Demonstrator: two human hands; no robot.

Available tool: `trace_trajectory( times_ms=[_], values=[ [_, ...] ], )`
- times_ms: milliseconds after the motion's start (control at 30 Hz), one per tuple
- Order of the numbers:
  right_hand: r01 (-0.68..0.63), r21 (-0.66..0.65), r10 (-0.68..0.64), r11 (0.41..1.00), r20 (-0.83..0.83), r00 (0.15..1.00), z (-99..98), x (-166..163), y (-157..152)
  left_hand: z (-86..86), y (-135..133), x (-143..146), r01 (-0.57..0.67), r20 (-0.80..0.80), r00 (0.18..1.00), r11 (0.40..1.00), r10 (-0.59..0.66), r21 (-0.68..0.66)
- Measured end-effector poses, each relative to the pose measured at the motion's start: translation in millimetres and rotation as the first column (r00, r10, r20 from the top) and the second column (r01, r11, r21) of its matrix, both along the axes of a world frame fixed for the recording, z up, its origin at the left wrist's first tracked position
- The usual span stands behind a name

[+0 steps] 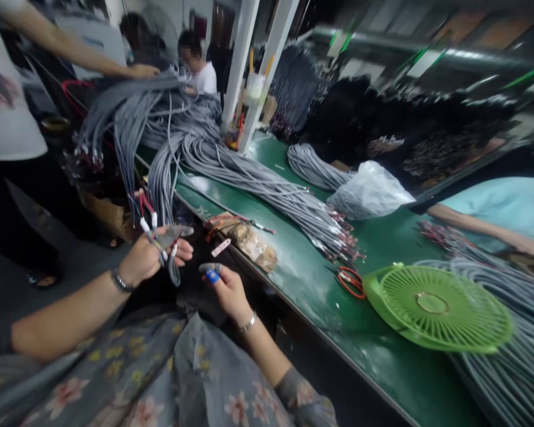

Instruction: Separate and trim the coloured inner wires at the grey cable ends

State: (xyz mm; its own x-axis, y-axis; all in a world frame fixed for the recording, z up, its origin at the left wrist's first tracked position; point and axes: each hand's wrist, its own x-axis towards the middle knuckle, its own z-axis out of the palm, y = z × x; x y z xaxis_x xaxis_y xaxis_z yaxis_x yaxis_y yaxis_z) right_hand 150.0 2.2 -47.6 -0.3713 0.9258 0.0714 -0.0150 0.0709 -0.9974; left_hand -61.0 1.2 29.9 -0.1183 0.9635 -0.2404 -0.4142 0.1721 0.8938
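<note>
Left hand [158,254] grips gray cables [174,274] across its palm; right hand [229,292] curls nearby, its hold unclear.

grey floral top [169,379] | left: dark bracelet [122,281] | right: silver bracelet [249,322]

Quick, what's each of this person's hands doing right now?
Left hand: loosely closed, holding a grey cable.
Right hand: closed; cannot tell whether it holds anything.

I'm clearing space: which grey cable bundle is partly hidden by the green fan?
The rightmost cable bundle on the green table; the fan hides none of the others.
</note>
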Motion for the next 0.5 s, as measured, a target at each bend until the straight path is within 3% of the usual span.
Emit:
trace_trajectory(
  times_ms=[167, 367, 500],
  values=[
    [0.030, 0.093, -0.035, 0.995, 0.057, 0.998, 18.0, 5.0, -8.0, 7.4, 14.0, 0.1, 0.002, -0.118, 0.993, 0.991, 0.013, 0.131],
    [-0.041, 0.366, -0.041, 0.930, 0.212, 0.976, 48.2, 14.5, -18.7, 28.4, 16.9, -0.1, -0.016, -0.324, 0.937, 0.943, 0.129, 0.331],
    [-0.056, 0.399, -0.027, 0.915, 0.199, 0.980, 54.7, -0.3, -17.6, 48.1, 8.4, 2.7, -0.034, -0.134, 0.988, 0.961, 0.074, 0.275]
  ],
)
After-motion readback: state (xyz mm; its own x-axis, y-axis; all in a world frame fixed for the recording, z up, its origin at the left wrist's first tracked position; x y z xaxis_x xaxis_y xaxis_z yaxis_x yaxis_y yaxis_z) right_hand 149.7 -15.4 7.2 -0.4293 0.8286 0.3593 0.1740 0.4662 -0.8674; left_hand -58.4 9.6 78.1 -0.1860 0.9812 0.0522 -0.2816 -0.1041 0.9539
